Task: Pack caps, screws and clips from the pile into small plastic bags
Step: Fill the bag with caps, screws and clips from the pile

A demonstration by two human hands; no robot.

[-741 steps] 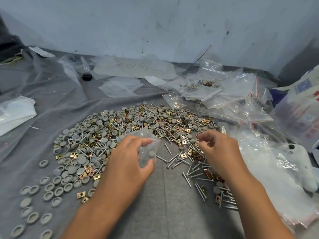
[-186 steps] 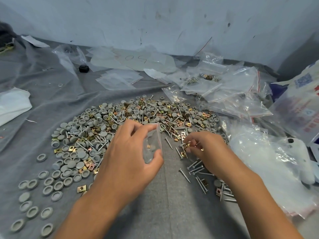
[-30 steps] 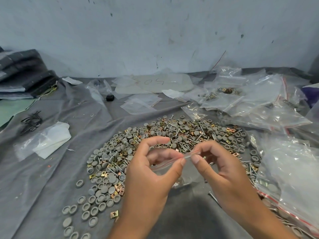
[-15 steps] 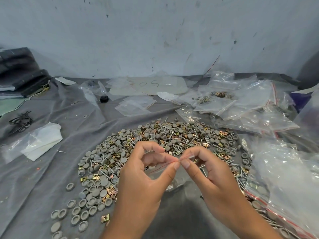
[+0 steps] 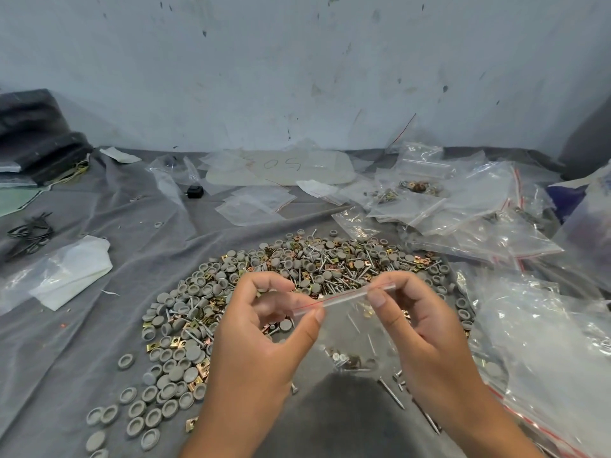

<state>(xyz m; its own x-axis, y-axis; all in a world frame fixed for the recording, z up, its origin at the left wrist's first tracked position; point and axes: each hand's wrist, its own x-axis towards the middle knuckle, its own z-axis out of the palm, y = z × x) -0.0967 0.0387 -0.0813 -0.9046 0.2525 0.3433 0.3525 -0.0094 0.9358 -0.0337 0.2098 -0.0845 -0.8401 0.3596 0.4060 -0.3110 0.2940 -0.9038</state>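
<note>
Your left hand (image 5: 264, 328) and right hand (image 5: 420, 325) pinch the top strip of a small plastic bag (image 5: 347, 328), screws settled inside. The pile (image 5: 297, 269) of caps, screws and clips lies just beyond, on grey cloth (image 5: 82, 325).

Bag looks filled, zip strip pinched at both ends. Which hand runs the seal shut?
Probably the right hand: it pinches the small bag at the strip's far end, while the left hand anchors the near end.

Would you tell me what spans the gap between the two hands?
In the head view, the small bag's zip strip runs between left hand and right hand.
</note>
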